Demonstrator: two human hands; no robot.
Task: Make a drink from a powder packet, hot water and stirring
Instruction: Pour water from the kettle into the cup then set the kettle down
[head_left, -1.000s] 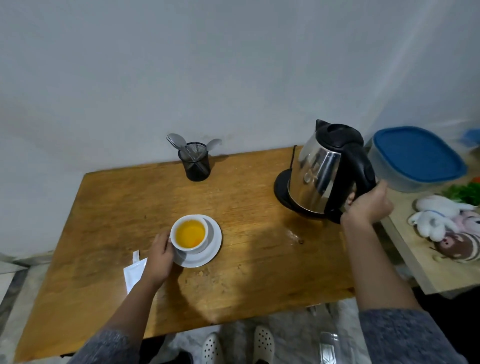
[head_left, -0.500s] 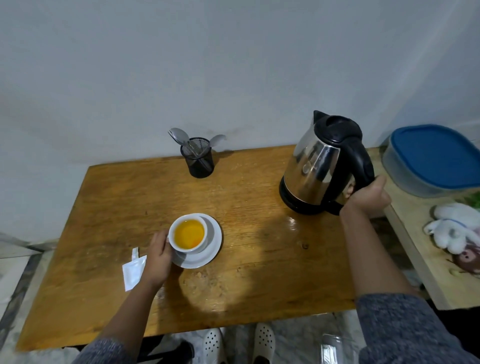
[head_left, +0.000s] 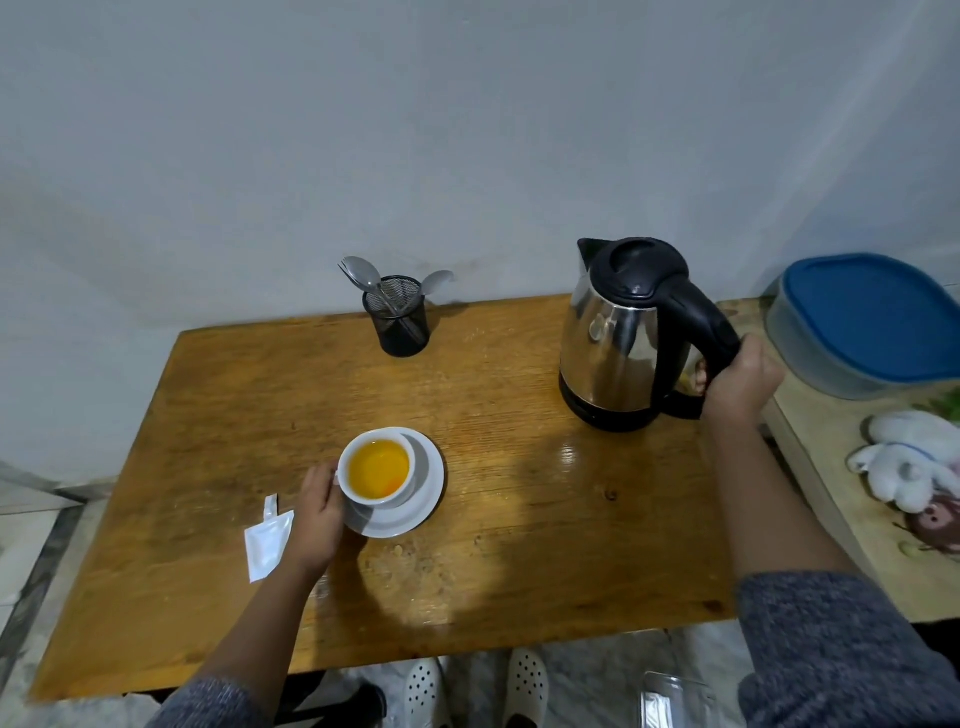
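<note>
A wooden table (head_left: 467, 571) stands against a pale wall. The left hand (head_left: 317, 512) cups the side of a white cup (head_left: 378, 470) filled with orange liquid, which sits on a white saucer (head_left: 415, 512). A torn white packet (head_left: 267, 540) lies just beside that hand. The right hand (head_left: 740, 382) grips the black handle of a steel kettle (head_left: 613, 343), upright near the table's right end. A black mesh holder (head_left: 400, 322) with spoons (head_left: 361, 273) stands at the back. A blue-lidded container (head_left: 872, 322) and soft toys (head_left: 914, 473) rest on a neighbouring surface.
</note>
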